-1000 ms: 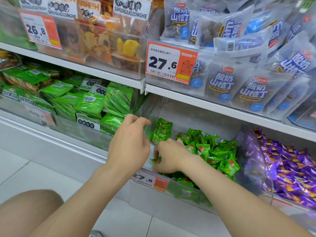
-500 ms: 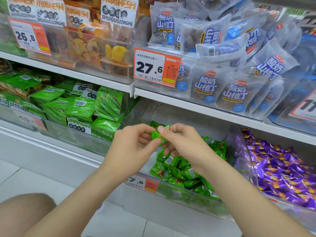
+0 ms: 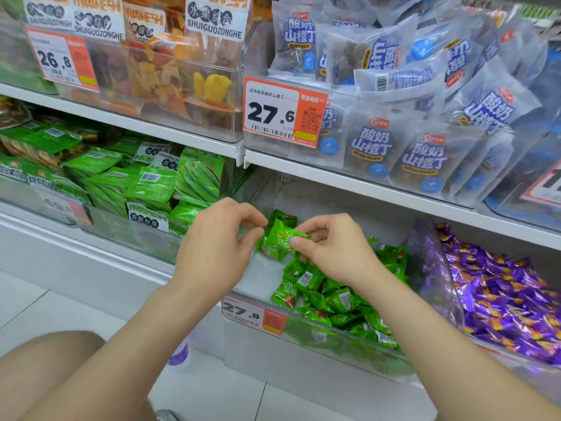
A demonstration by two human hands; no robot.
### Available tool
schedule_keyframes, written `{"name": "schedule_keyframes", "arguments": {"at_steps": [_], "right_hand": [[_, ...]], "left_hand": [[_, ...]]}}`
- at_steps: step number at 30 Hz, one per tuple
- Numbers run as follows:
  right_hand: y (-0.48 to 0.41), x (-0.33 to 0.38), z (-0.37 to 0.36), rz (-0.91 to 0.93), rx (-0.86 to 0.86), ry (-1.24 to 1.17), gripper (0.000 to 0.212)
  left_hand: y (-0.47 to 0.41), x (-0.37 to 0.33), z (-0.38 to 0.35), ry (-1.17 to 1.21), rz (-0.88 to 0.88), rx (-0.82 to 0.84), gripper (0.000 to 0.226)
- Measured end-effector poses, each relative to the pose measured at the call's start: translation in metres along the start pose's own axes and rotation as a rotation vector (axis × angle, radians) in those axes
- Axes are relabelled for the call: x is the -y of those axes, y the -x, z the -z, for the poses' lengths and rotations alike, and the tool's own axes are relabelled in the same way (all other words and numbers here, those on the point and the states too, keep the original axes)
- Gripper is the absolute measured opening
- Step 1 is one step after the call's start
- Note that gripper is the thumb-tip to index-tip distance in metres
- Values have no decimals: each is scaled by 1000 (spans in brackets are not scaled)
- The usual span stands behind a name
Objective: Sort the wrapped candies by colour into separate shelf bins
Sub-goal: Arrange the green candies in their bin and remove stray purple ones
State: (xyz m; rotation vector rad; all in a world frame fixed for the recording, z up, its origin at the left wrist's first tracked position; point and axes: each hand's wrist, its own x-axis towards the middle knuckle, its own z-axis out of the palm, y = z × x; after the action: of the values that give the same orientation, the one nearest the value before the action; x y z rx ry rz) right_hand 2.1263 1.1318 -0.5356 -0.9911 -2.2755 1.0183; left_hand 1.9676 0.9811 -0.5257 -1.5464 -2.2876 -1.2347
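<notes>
Head camera, looking down at a shop shelf: both hands meet in front of the lower shelf and share one green candy (image 3: pixel 278 238), held in the air above the rear left part of a clear bin (image 3: pixel 321 340). The left hand (image 3: pixel 217 250) has its fingers curled, with thumb and forefinger closed on the wrapper's left edge. The right hand (image 3: pixel 335 250) pinches the wrapper's right end between thumb and forefinger, and its other fingers are tucked loosely underneath. Another green wrapper (image 3: pixel 284 215) shows just behind the held one, against the back of the bin. Below the hands lies a heap of green candies (image 3: pixel 331 299), piled toward the bin's right side and front, while the bin's left floor is bare. An orange and white price tag (image 3: pixel 253 313) reading 27.8 hangs on the bin's front wall. A clear divider stands just right of the heap, and beyond it the next bin holds purple candies (image 3: pixel 510 293). To the left, on the same level, green snack packs (image 3: pixel 142 183) fill another bin. On the shelf above stand blue and white packets (image 3: pixel 425 153) behind a price tag (image 3: pixel 283 112) reading 27.6, and to their left a clear box of dried fruit (image 3: pixel 170 77) has a tag reading 26.8. The person's bare knee (image 3: pixel 45 369) shows at the lower left, over a pale tiled floor.
</notes>
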Motion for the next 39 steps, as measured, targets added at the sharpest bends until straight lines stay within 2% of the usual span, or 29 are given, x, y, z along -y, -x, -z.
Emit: {"name": "schedule_keyframes", "arguments": {"at_steps": [2, 5, 8, 13, 19, 25, 27, 29, 31, 33, 35, 37, 39], "right_hand": [[-10, -10, -15, 28, -36, 239, 16], [-18, -15, -41, 43, 66, 390, 17], [-23, -13, -61, 77, 119, 535, 17], [-28, -9, -69, 158, 30, 748, 15], [-29, -5, -64, 167, 24, 746, 25], [-25, -5, -61, 208, 26, 796, 24], [-25, 0, -58, 212, 21, 777, 26], [-27, 9, -45, 226, 24, 707, 19], [-26, 12, -28, 265, 173, 646, 17], [-19, 8, -17, 287, 434, 700, 31], [-10, -1, -18, 255, 596, 771, 46], [-5, -8, -27, 245, 649, 808, 53], [-4, -9, -36, 311, 644, 869, 51]], "left_hand": [[0, 5, 0, -46, 41, -28, 22], [1, 7, -1, -87, 120, 8, 33], [3, 6, -4, -92, 142, 89, 33], [4, 9, -6, -114, 161, 119, 29], [2, 11, -7, -108, 140, 100, 27], [3, 10, -6, -95, 140, 103, 26], [4, 9, -5, -90, 140, 105, 25], [5, 9, -5, -84, 136, 99, 25], [7, 9, -4, -87, 109, 79, 24], [9, 8, -4, -101, 37, 52, 25], [11, 8, -3, -124, -57, 40, 25], [11, 7, -4, -151, -153, 44, 24], [12, 6, -5, -156, -234, 64, 22]]}}
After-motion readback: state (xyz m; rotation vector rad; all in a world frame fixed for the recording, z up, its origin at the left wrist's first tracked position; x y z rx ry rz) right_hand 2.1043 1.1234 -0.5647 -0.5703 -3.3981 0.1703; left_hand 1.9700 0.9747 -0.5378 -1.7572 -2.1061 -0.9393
